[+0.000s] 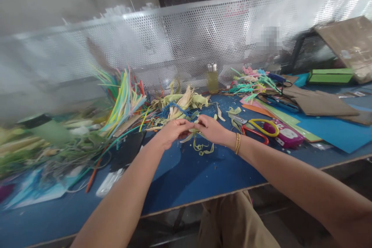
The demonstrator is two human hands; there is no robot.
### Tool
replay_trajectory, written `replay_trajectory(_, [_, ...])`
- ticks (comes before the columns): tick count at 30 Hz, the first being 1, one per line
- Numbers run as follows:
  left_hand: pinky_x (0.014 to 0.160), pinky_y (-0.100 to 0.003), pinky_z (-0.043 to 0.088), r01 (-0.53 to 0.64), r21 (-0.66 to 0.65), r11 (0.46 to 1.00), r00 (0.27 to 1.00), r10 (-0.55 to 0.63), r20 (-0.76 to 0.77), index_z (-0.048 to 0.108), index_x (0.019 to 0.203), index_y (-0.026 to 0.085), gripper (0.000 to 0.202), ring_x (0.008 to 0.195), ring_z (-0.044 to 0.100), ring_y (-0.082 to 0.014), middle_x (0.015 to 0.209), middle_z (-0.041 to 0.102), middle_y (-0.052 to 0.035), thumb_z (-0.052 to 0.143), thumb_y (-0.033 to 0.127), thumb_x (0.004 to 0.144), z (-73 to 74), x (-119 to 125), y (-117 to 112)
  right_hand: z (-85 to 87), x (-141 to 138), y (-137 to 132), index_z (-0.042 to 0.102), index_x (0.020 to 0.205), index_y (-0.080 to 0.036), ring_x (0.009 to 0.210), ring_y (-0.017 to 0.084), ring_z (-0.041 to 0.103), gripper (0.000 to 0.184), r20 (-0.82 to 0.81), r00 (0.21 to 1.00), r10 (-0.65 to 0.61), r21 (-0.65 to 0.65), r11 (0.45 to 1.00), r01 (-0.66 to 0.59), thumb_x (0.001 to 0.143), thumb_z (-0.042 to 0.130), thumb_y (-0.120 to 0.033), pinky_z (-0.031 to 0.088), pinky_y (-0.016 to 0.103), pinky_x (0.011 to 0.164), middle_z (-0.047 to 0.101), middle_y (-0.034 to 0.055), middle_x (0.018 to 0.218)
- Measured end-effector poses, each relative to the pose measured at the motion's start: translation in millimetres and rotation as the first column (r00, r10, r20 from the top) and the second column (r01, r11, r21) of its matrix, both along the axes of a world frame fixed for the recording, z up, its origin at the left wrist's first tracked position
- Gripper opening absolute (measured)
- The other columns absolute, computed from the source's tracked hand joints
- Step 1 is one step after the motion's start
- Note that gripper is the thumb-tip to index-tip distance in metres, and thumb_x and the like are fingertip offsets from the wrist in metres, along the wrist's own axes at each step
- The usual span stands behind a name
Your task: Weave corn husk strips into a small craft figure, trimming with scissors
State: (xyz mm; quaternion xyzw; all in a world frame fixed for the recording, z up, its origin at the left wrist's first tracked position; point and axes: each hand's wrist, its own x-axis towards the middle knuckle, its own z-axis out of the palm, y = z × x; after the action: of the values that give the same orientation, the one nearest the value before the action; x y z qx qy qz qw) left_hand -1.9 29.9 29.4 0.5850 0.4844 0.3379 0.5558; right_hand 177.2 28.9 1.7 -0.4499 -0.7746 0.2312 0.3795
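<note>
My left hand point(174, 131) and my right hand point(211, 128) meet fingertip to fingertip above the middle of the blue table point(192, 176). Both are closed in a pinch on a pale green piece that looks like corn husk point(200, 145). Thin curled strips of it hang below my fingers, which hide its upper part. Just behind my hands lies a heap of dry husks point(186, 102) with blue twine across it. To the right of my right hand are scissors point(260, 128) with yellow and red handles.
Coloured pipe cleaners point(123, 97) stand in a bunch at left. A glue bottle point(212, 78) stands at the back before a perforated metal screen point(197, 35). At right are a purple case point(287, 133), cardboard point(321, 102) and coloured paper. Blurred green material point(72, 143) fills the far left.
</note>
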Motion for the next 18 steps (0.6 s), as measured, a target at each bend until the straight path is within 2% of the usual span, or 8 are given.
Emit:
replay_trajectory(3, [0.058,-0.027,0.034,-0.054,-0.041,0.998,0.997,0.056,0.058,0.066,0.076,0.019,0.040,0.059,0.050,-0.0119,0.066,0.057,0.0000,0.084,0.050,0.060,-1.3,1.4,0.3,-1.5,0.7,1.2,0.034,0.070,-0.023,0.066,0.013,0.039,0.023,-0.027,1.000,0.001,0.026,1.000,0.000,0.089,0.048,-0.025,0.028,0.028,0.062,0.047,-0.0022,0.071])
replay_trajectory(10, [0.052,-0.027,0.021,0.011,-0.011,1.000,0.999,-0.011,0.045,0.060,0.067,0.019,0.037,0.049,0.034,-0.0089,0.054,0.041,0.0050,0.084,0.047,0.062,-1.1,2.1,-0.2,-2.7,1.6,3.4,0.034,0.071,-0.023,0.066,0.014,0.040,0.022,-0.043,0.999,-0.025,0.063,0.998,0.028,0.088,0.049,-0.025,0.029,0.028,0.062,0.046,-0.0023,0.070])
replay_trajectory(18, [0.050,-0.026,0.019,0.073,0.088,0.993,0.997,-0.072,-0.015,0.063,0.077,0.018,0.036,0.048,0.031,-0.0062,0.058,0.051,0.0052,0.085,0.039,0.060,-2.5,4.2,-1.2,-3.1,4.4,3.9,0.037,0.074,-0.022,0.067,0.014,0.041,0.019,-0.048,0.999,-0.007,0.096,0.995,0.011,0.087,0.049,-0.026,0.030,0.028,0.063,0.047,-0.0018,0.071])
